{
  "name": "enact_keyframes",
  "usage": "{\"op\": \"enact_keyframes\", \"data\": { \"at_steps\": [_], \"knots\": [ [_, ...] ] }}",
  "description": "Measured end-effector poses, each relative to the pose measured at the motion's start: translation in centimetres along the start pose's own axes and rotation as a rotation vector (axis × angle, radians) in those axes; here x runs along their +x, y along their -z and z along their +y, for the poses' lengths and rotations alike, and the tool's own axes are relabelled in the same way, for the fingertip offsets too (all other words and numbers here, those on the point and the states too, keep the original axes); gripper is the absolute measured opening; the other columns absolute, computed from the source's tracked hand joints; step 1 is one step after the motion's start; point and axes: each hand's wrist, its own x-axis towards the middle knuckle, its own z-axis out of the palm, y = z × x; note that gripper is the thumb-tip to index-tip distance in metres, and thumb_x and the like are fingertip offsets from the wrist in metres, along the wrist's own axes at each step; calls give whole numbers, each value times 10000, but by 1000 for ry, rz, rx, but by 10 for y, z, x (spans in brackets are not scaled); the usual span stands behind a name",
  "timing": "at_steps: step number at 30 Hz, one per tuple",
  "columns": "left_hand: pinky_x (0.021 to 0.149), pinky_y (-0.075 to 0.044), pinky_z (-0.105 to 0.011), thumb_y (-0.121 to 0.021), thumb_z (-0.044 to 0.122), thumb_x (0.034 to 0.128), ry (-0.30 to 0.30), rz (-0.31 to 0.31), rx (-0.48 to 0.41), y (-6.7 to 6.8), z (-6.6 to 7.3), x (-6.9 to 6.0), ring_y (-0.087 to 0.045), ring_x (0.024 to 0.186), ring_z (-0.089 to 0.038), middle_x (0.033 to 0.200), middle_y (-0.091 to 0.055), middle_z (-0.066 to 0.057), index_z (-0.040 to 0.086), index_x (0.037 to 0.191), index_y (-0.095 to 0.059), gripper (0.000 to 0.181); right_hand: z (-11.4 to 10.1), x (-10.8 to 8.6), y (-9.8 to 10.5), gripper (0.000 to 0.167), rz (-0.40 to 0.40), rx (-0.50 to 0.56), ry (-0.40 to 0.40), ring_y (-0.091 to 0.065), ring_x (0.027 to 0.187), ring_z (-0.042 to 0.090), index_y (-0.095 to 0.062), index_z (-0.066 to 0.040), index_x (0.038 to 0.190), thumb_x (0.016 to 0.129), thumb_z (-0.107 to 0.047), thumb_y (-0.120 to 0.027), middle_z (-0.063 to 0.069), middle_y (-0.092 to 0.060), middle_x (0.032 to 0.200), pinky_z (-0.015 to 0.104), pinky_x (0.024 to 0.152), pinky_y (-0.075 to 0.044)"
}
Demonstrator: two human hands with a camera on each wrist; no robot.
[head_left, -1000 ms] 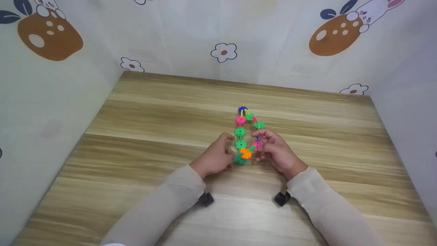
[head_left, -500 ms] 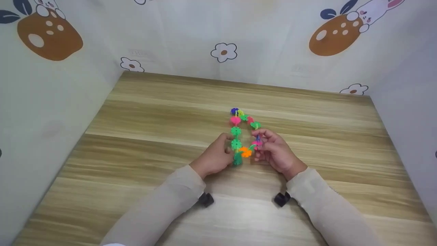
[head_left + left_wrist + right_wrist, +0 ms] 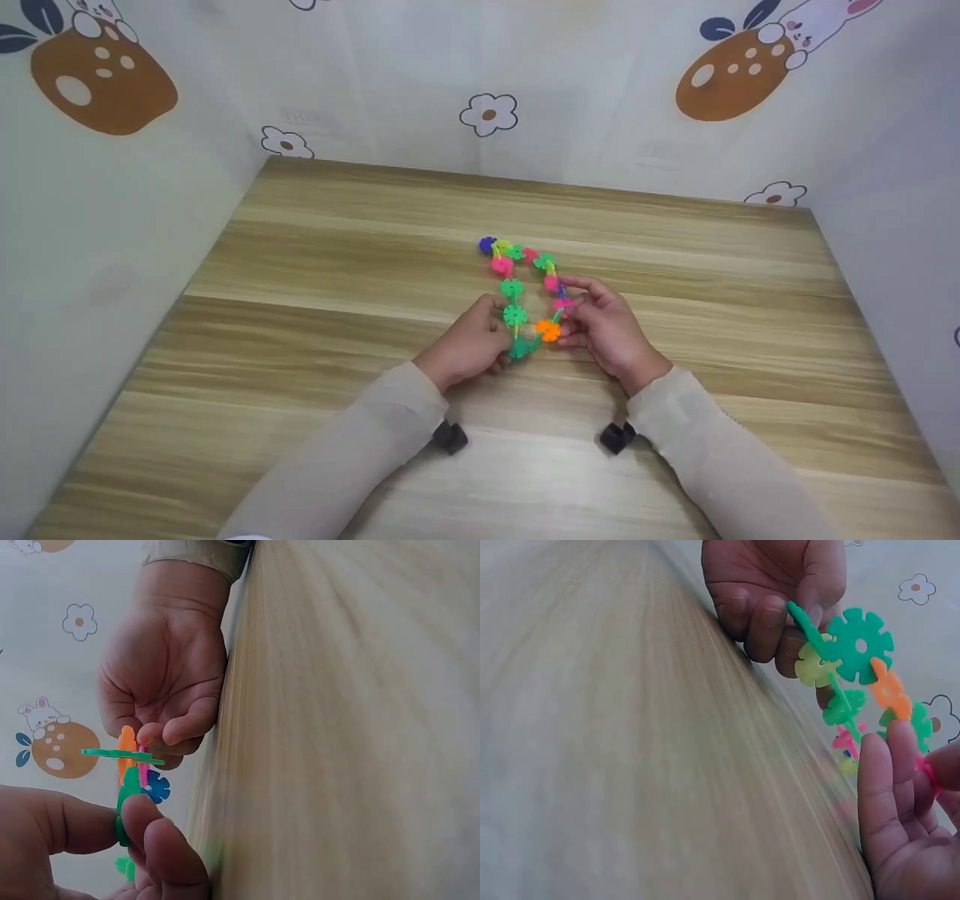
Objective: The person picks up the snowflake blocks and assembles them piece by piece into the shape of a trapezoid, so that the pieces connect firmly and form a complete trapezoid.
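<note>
A chain of interlocking snowflake discs bends into a long narrow loop between the hands, with green discs [image 3: 514, 315] along its left side. At the near end, the left hand [image 3: 471, 345] pinches a dark green disc [image 3: 519, 348] between thumb and fingers, seen close in the left wrist view. On the right side, the right hand [image 3: 613, 330] pinches a pink disc [image 3: 563, 304], mostly covered by its fingers in the right wrist view. Between the hands is an orange disc [image 3: 549, 330]. A dark blue disc [image 3: 487, 245] marks the far left tip.
The wood-grain table [image 3: 337, 240] lies below both hands. Pale printed walls [image 3: 390, 82] rise at its back and sides. A black block-like piece [image 3: 451, 437] shows by the left cuff, and another black piece [image 3: 618, 437] by the right cuff.
The far end of the loop has swung left and the loop has widened. The orange disc has shifted slightly right, away from the dark green one. Both hands stay in nearly the same place.
</note>
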Motion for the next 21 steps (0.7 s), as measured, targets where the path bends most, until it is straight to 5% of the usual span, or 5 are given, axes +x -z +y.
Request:
{"op": "enact_keyframes", "data": {
  "at_steps": [9,13,17,21],
  "knots": [
    [656,-591,-298,-506,11,969,-5,30,-77,0,-3,2,-635,713,-202,915,-616,-121,42,1498,-321,561,0,-1,1,693,-142,-154,35,-699,935,227,-403,-125,1576,949,48,-641,143,-572,1218,356,841,-643],
    [679,-603,-310,-511,18,983,-1,52,-76,0,-3,4,-649,716,-204,923,-636,-120,58,1496,-323,548,0,-2,1,842,-211,-249,90,-633,880,217,-375,-169,1592,875,61,-751,166,-508,1315,263,757,-592],
    [692,-605,-317,-506,26,989,2,45,-56,0,-2,2,-653,723,-207,924,-642,-121,60,1509,-317,554,1,-2,-1,853,-207,-269,126,-556,780,193,-400,-140,1578,850,94,-778,161,-494,1286,221,677,-537],
    [706,-606,-317,-505,17,984,-8,40,-55,0,-2,2,-656,735,-206,929,-640,-123,44,1516,-315,565,3,-1,-1,792,-167,-240,136,-601,919,224,-437,-89,1554,854,130,-734,201,-523,1302,245,747,-580]
  ]
}}
